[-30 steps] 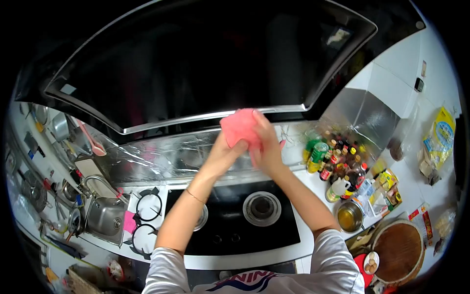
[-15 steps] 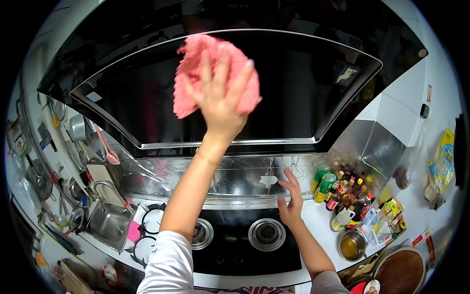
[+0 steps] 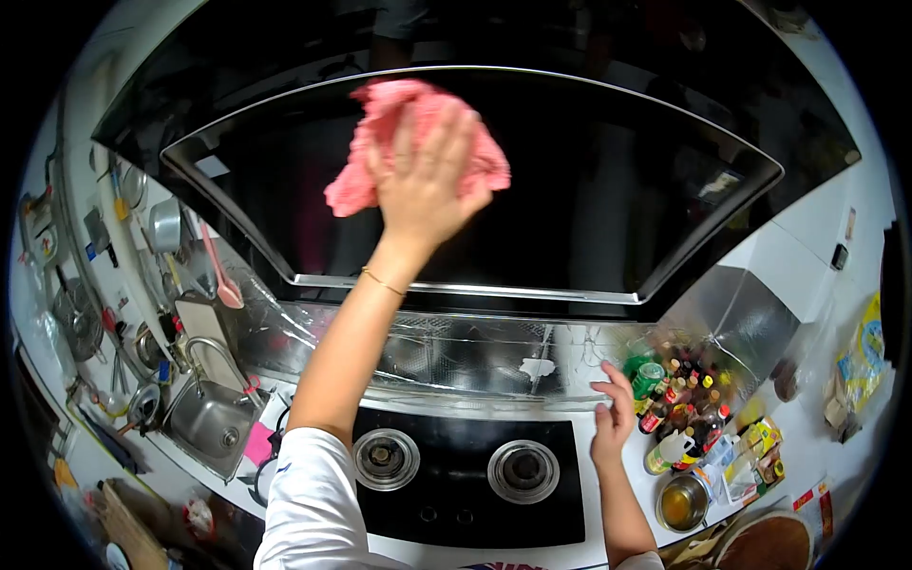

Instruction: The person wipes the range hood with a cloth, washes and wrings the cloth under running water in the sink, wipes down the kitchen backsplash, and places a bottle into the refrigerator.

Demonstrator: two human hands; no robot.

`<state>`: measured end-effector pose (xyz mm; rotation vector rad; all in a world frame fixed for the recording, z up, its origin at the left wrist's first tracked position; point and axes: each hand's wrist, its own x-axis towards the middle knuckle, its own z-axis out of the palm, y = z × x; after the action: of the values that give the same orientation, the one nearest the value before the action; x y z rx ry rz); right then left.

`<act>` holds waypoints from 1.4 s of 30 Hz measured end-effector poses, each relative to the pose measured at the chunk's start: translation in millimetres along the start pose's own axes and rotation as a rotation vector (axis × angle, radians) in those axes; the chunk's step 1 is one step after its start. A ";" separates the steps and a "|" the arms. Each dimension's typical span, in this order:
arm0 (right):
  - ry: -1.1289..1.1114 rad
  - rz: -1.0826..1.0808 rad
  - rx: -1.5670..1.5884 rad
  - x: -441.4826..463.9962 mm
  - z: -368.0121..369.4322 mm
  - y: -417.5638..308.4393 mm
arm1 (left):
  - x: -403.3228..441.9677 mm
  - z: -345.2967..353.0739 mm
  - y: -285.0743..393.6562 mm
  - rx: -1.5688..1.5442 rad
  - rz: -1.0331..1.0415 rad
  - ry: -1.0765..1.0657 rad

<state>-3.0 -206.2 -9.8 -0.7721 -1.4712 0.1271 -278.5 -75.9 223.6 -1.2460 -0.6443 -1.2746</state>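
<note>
Pink cloth (image 3: 359, 176): spread against the hood panel (image 3: 589, 180), under my splayed left hand (image 3: 423, 176).
Right hand (image 3: 613, 418): empty, half-curled, near the bottles (image 3: 679, 418).
Hold: two-handed a second ago; now one-handed, right freed.

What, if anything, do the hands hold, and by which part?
A pink cloth, under the spread left hand around its middle, seemingly pressed against the black hood panel rather than gripped. The right hand holds nothing.

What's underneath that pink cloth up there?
The range hood's black panel shows around the pink cloth, with the left hand on top. Whatever lies directly beneath is covered and can't be seen.
</note>
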 end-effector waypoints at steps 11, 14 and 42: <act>0.059 0.025 0.009 10.5 14.4 -1.9 | -2.5 11.9 17.2 -0.431 -0.135 0.177; -0.018 -0.003 0.030 22.0 61.6 -9.7 | 0.8 4.5 -19.3 -0.305 0.265 0.016; -0.118 0.214 0.197 -15.0 139.2 -10.8 | -93.2 -28.4 -183.8 -0.109 -0.205 0.153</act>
<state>-136.8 -168.3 -29.0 -0.7691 -1.4586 0.4798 -480.6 -39.6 190.5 -1.1789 -0.6095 -1.5777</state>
